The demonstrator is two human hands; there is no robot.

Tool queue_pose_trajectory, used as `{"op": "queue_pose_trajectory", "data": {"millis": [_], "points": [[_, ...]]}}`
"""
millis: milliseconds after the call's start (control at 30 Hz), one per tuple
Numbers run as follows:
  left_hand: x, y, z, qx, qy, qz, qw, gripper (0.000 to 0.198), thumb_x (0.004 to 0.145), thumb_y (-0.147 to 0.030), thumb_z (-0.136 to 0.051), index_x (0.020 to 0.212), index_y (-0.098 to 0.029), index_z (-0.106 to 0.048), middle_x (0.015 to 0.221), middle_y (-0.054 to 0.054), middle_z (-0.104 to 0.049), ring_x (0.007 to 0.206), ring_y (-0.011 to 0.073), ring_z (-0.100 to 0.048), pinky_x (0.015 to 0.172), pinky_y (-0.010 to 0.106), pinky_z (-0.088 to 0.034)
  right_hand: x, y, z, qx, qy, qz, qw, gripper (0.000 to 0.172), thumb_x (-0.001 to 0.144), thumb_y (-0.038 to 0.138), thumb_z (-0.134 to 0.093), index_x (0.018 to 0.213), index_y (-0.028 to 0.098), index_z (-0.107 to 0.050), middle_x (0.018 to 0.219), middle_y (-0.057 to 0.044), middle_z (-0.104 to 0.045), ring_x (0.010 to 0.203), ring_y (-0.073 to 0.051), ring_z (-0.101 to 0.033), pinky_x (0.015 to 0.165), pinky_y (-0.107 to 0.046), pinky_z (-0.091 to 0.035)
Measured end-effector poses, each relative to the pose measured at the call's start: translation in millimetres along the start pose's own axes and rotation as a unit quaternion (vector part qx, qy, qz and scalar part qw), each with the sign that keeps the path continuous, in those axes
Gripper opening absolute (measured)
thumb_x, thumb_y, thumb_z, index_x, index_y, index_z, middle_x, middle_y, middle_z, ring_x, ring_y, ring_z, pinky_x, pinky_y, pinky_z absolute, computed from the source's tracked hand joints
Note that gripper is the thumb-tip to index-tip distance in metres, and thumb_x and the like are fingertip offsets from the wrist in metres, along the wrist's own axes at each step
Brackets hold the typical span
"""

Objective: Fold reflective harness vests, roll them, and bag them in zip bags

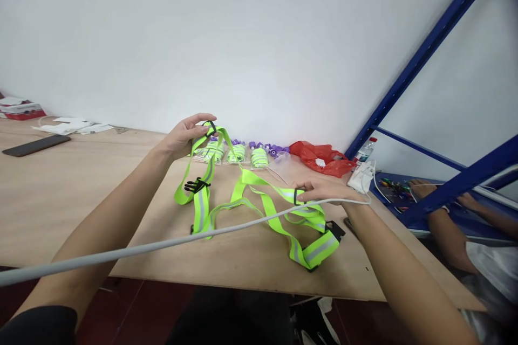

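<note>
A neon-yellow reflective strap harness point(259, 210) with grey stripes and black buckles lies spread over the wooden table point(81, 194). My left hand point(186, 135) is raised above the table, fingers pinched on a black slider at the top of one strap loop, which hangs down from it. My right hand point(324, 192) rests lower at the right, fingers closed on another black slider on the strap. A black clip point(197, 185) hangs on the left loop, and a further buckle point(335, 229) lies by my right wrist.
Several packed neon straps with purple parts point(243, 152) line the wall, beside a red plastic bag point(321, 157). A white cable point(162, 245) crosses in front. A phone point(36, 145) and papers point(70, 127) lie far left. Another person's arm point(445, 226) works at the right near blue shelving point(424, 48).
</note>
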State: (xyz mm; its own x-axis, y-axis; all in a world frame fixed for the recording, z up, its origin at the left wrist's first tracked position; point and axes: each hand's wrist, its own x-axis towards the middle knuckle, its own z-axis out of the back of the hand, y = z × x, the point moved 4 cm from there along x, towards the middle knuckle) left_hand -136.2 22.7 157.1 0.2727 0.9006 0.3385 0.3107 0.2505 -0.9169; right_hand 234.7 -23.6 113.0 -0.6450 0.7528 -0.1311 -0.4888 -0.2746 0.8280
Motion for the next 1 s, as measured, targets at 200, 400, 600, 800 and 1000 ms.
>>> {"op": "queue_pose_trajectory", "data": {"millis": [200,400,600,800,1000], "points": [[-7.6,-9.7,6.8,0.095,0.003,0.022,0.995,0.069,0.068,-0.03,-0.089,0.131,-0.019,-0.066,0.046,-0.009,-0.044,0.048,0.0095,-0.052,0.048,0.02,-0.038,-6.9,4.9,30.4,0.258,-0.192,0.11,0.94,0.029,0.07,0.034,-0.084,0.086,0.023,-0.063,0.077,0.003,-0.065,0.062,-0.012,-0.059,0.055,-0.023,-0.047],[-13.7,-27.2,2.9,0.399,0.01,0.039,0.916,0.056,0.077,-0.04,-0.078,0.129,-0.022,-0.068,0.046,-0.006,-0.05,0.039,0.0086,-0.032,0.042,0.024,-0.019,-16.2,12.3,56.7,0.306,-0.278,0.173,0.894,0.031,0.068,0.031,-0.083,0.078,0.024,-0.055,0.097,-0.001,-0.075,0.076,-0.02,-0.072,0.059,-0.032,-0.057],[-13.6,-33.5,-15.9,0.511,-0.04,0.012,0.858,0.032,0.08,-0.039,-0.069,0.107,-0.022,-0.065,0.076,0.002,-0.075,0.057,0.0159,-0.058,0.048,0.023,-0.037,-12.9,28.1,50.2,0.354,-0.257,0.192,0.878,0.029,0.068,0.029,-0.084,0.08,0.026,-0.058,0.112,-0.001,-0.075,0.094,-0.027,-0.075,0.07,-0.04,-0.062],[-13.4,-33.4,-24.2,0.416,-0.038,-0.006,0.909,0.048,0.08,-0.04,-0.071,0.124,-0.024,-0.06,0.067,0.0,-0.07,0.045,0.012,-0.048,0.044,0.022,-0.03,-9.0,39.9,43.7,0.342,-0.266,0.229,0.872,0.024,0.071,0.031,-0.085,0.08,0.028,-0.063,0.124,0.003,-0.072,0.124,-0.032,-0.064,0.101,-0.058,-0.054],[-5.7,-31.3,-22.7,0.263,-0.043,0.017,0.964,0.047,0.07,-0.043,-0.082,0.11,-0.02,-0.074,0.071,0.003,-0.071,0.06,0.0145,-0.061,0.051,0.024,-0.042,-10.3,45.1,46.0,0.331,-0.272,0.257,0.866,0.019,0.073,0.032,-0.084,0.088,0.033,-0.071,0.127,0.005,-0.07,0.115,-0.027,-0.069,0.099,-0.051,-0.056]]}}
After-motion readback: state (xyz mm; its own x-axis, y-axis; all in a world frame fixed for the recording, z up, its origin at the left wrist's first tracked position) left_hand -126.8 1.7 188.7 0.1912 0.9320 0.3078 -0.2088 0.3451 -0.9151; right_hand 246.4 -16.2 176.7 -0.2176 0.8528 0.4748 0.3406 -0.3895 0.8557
